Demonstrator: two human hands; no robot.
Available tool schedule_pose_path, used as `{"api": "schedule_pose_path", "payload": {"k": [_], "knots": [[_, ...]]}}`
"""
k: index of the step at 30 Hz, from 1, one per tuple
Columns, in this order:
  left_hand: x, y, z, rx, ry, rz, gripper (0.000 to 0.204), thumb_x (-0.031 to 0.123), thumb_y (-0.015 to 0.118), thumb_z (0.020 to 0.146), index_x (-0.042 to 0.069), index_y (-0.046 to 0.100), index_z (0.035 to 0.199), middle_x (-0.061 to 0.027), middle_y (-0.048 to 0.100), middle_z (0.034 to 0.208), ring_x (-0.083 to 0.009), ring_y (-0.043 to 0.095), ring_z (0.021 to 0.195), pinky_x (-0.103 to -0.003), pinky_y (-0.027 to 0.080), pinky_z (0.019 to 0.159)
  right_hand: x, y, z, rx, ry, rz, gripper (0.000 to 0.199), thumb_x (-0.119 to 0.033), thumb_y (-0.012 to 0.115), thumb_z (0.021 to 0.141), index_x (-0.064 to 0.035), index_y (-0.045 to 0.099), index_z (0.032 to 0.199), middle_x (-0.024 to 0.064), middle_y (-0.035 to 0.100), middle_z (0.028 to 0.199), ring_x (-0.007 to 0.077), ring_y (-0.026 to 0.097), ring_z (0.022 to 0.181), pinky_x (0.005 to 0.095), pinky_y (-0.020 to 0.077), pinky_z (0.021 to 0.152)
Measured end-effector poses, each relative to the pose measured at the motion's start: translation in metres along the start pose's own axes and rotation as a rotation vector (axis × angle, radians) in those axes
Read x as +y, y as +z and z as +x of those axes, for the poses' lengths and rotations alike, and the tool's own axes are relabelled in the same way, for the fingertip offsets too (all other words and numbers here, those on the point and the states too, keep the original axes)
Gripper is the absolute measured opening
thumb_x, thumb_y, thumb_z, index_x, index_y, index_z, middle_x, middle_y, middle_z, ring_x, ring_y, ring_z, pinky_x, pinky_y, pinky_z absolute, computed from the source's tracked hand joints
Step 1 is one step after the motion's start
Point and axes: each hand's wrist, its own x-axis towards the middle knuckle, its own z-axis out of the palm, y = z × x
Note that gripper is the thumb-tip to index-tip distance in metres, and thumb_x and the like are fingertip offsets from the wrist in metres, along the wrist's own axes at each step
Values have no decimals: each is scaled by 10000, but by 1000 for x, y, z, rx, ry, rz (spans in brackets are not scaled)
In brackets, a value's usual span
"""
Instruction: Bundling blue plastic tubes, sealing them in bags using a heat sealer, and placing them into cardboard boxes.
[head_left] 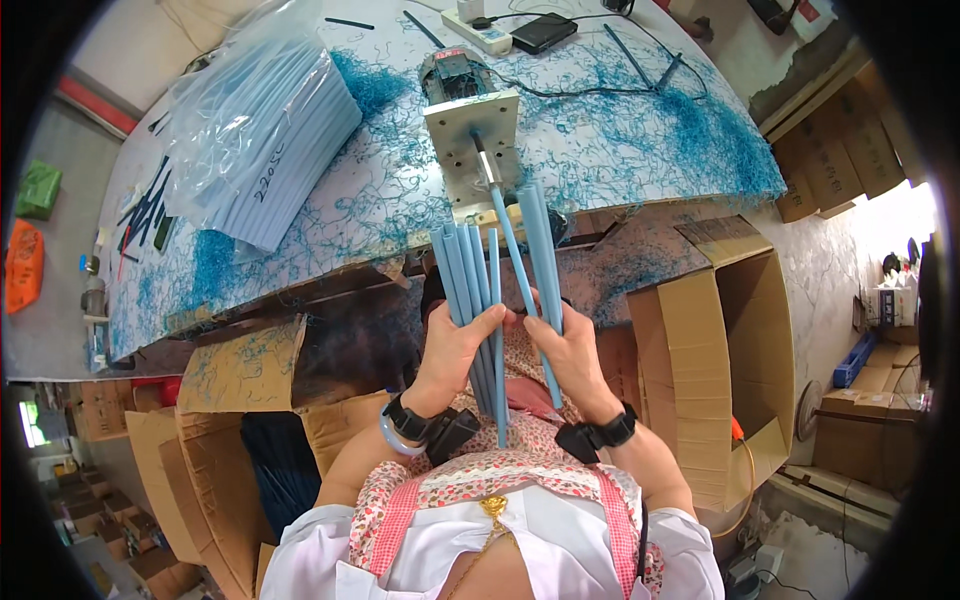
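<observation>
My left hand (452, 350) is closed round a bundle of slim light blue tubes (462, 268); one tube stands slightly apart beside the thumb. My right hand (568, 358) grips a second bunch of blue tubes (540, 245). From that hand, a single tube (512, 250) slants up to the metal spindle (488, 165) of a small motor (455, 75), its upper end meeting the spindle tip. Whether the tip is inside the tube is too small to tell. A drilled metal plate (472, 118) holds the motor's front at the table edge.
Blue shavings (690, 125) litter the white table (400, 165). A clear bag of tubes (275, 150) lies at its left. Behind the motor are a power strip (485, 35) and a black box (545, 33). Open cartons flank me, left (205, 480) and right (690, 370); the left one contains dark blue pieces.
</observation>
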Motion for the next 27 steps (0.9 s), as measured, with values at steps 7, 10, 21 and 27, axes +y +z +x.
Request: {"api": "schedule_pose_path", "payload": {"k": [7,10,21,27], "knots": [[5,2,18,61,79,21,198,163,656,846,3,606,953,-63,658,832,-96,599,718,-246,490,647,15,0,-8,-52,14,56,277,-86,585,842,24,525,1090,-21,517,685,45,483,553,208,401,485],[-1,9,22,42,126,29,205,162,626,866,8,596,998,-57,652,839,-95,592,708,-253,490,640,13,8,-26,-15,1,83,272,-76,582,842,22,520,1088,-17,524,686,49,490,555,207,404,486],[-4,5,5,30,114,9,212,151,625,863,2,591,1011,-37,632,864,-95,588,722,-243,478,655,4,4,-1,-54,61,40,335,-48,553,839,32,482,1157,-1,542,716,68,489,552,200,408,514],[2,6,20,60,149,32,228,170,635,864,-5,592,1005,-39,633,871,-90,589,731,-244,482,647,-1,8,-19,-108,34,-21,292,-67,568,840,34,491,1103,6,546,683,66,497,540,215,414,489]]}}
